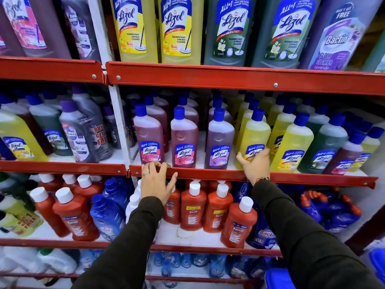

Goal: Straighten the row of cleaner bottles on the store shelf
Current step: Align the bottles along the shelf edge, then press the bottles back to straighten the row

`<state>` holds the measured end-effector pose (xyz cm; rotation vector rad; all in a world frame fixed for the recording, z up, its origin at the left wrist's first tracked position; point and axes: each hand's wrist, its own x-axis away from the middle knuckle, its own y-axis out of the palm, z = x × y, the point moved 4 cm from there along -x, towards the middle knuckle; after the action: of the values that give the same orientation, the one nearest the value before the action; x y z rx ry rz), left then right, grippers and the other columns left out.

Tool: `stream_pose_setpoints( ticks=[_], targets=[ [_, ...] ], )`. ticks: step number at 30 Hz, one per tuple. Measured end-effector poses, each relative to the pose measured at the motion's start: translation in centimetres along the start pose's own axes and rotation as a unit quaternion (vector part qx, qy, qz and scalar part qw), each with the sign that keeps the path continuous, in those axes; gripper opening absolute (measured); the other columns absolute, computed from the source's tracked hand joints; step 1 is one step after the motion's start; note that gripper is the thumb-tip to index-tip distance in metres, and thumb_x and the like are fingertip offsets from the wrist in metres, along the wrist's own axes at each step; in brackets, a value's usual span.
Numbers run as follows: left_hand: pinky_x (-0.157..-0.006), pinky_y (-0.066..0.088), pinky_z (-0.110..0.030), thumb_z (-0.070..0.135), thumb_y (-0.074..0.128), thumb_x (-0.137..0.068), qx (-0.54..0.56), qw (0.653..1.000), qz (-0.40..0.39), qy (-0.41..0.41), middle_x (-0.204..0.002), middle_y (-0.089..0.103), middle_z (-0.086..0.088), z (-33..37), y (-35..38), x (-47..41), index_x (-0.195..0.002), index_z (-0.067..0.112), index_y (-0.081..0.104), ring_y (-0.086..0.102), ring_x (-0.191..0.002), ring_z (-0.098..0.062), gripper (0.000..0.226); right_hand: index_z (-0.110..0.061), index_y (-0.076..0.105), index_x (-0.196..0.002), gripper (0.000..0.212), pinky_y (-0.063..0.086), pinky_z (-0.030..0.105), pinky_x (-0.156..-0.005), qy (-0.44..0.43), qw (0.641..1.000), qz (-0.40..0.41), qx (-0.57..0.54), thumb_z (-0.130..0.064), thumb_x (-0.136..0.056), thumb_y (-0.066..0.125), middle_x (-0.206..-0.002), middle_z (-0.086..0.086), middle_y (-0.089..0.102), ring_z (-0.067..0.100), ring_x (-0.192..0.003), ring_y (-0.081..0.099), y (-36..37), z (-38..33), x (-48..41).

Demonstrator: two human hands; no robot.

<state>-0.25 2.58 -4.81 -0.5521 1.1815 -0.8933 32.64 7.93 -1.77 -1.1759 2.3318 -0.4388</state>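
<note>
Above the red metal shelf lip [208, 174], my right hand [255, 165] cups the upright yellow plastic cleaner bottle [255, 136], directly ahead. My left hand [155, 182], grip open and empty, rests on that lip below the pink bottle [149, 134].

We have a single head-worn view, wide-angle, so straight shelf edges bow toward the borders. It faces a red metal store shelf rack [229, 80] square on and close, tilted slightly downward. The middle tier of blue-capped plastic cleaner bottles [184, 140] sits at the centre of the view; the tier above is cut off at the top edge, and two lower tiers fall away beneath. Two dark-sleeved forearms [308, 236] enter from the bottom edge and reach forward, showing how near we stand to the rack.
</note>
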Motion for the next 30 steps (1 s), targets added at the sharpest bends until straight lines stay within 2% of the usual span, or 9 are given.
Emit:
stream_pose_setpoints(
  ticks=[2, 7, 13, 16, 19, 22, 24, 26, 30],
  targets=[
    [-0.093, 0.053, -0.053, 0.041, 0.064, -0.091, 0.003, 1.0, 0.004, -0.002, -0.107, 0.06, -0.019, 0.1, 0.0, 0.0, -0.105, 0.013, 0.059, 0.053, -0.106, -0.039, 0.032, -0.006, 0.041, -0.127, 0.096, 0.059, 0.046, -0.088, -0.007, 1.0, 0.002, -0.004, -0.069, -0.061, 0.072, -0.118, 0.017, 0.063, 0.036, -0.105, 0.064, -0.3, 0.1, 0.5],
    [-0.096, 0.05, -0.052, 0.042, 0.06, -0.094, -0.008, 1.0, 0.017, 0.002, -0.108, 0.061, -0.019, 0.3, 0.1, 0.0, -0.105, 0.011, 0.06, 0.053, -0.108, -0.039, 0.033, -0.003, 0.039, -0.132, 0.09, 0.055, 0.039, -0.089, -0.027, 1.0, -0.005, 0.001, -0.057, -0.072, 0.081, -0.124, 0.018, 0.06, 0.035, -0.113, 0.06, -0.7, 0.1, 1.2],
    [-0.115, 0.015, -0.063, 0.057, 0.046, -0.095, -0.072, 0.994, 0.001, -0.085, -0.117, 0.06, -0.018, 1.2, 1.1, -0.4, -0.116, 0.012, 0.059, 0.053, -0.117, -0.038, 0.051, -0.001, 0.042, -0.13, 0.093, 0.052, 0.049, -0.099, -0.021, 0.999, -0.043, -0.022, -0.061, -0.07, 0.081, -0.127, 0.019, 0.058, 0.037, -0.12, 0.058, -1.2, 0.3, 0.6],
    [-0.115, 0.018, -0.063, 0.052, 0.045, -0.096, 0.018, 0.991, 0.054, -0.124, -0.121, 0.056, -0.016, 4.2, 1.1, 0.4, -0.12, 0.012, 0.053, 0.051, -0.12, -0.035, 0.047, -0.002, 0.036, -0.145, 0.1, 0.038, 0.047, -0.116, -0.018, 0.995, -0.061, -0.071, -0.065, -0.077, 0.074, -0.143, 0.018, 0.047, 0.032, -0.137, 0.043, -2.0, 0.0, 0.4],
    [-0.112, 0.029, -0.056, 0.039, 0.048, -0.095, 0.181, 0.981, 0.075, -0.017, -0.129, 0.052, -0.012, 9.5, 1.0, 1.0, -0.124, 0.016, 0.049, 0.048, -0.123, -0.029, 0.037, -0.006, 0.029, -0.155, 0.092, 0.031, 0.043, -0.122, -0.014, 0.981, -0.053, -0.184, -0.062, -0.089, 0.061, -0.157, 0.013, 0.039, 0.027, -0.147, 0.037, -2.9, -0.3, 0.6],
    [-0.108, 0.041, -0.045, 0.035, 0.048, -0.099, 0.345, 0.934, 0.015, 0.089, -0.136, 0.049, -0.01, 15.5, 1.2, 0.8, -0.138, 0.013, 0.043, 0.047, -0.125, -0.021, 0.045, -0.011, 0.03, -0.157, 0.09, 0.033, 0.037, -0.12, -0.017, 0.969, -0.058, -0.24, -0.068, -0.09, 0.049, -0.159, 0.006, 0.039, 0.019, -0.145, 0.04, -3.4, -0.5, 0.9],
    [-0.113, 0.035, -0.036, 0.044, 0.044, -0.101, 0.438, 0.894, -0.083, 0.048, -0.151, 0.037, -0.007, 19.1, 1.8, 0.5, -0.152, 0.025, 0.024, 0.037, -0.137, -0.016, 0.058, -0.012, 0.029, -0.157, 0.075, 0.033, 0.026, -0.112, -0.012, 0.963, -0.075, -0.258, -0.057, -0.099, 0.045, -0.156, 0.001, 0.041, 0.01, -0.139, 0.04, -3.5, -0.5, 1.0],
    [-0.119, 0.019, -0.04, 0.058, 0.034, -0.098, 0.473, 0.864, -0.171, -0.021, -0.165, 0.016, -0.003, 22.0, 2.8, 0.1, -0.157, 0.035, 0.007, 0.015, -0.15, -0.017, 0.069, -0.013, 0.028, -0.158, 0.066, 0.029, 0.023, -0.109, -0.001, 0.957, -0.097, -0.273, -0.049, -0.105, 0.041, -0.154, 0.0, 0.042, 0.008, -0.137, 0.039, -3.5, -0.3, 1.0],
    [-0.122, -0.002, -0.042, 0.06, 0.022, -0.101, 0.485, 0.833, -0.247, -0.094, -0.168, -0.002, 0.0, 24.7, 3.9, -0.4, -0.158, 0.03, 0.0, -0.008, -0.153, -0.019, 0.068, -0.012, 0.038, -0.152, 0.052, 0.033, -0.003, -0.089, -0.012, 0.953, -0.111, -0.282, -0.04, -0.109, 0.036, -0.138, -0.008, 0.05, 0.0, -0.122, 0.049, -4.0, 0.0, 1.4]
  ],
)
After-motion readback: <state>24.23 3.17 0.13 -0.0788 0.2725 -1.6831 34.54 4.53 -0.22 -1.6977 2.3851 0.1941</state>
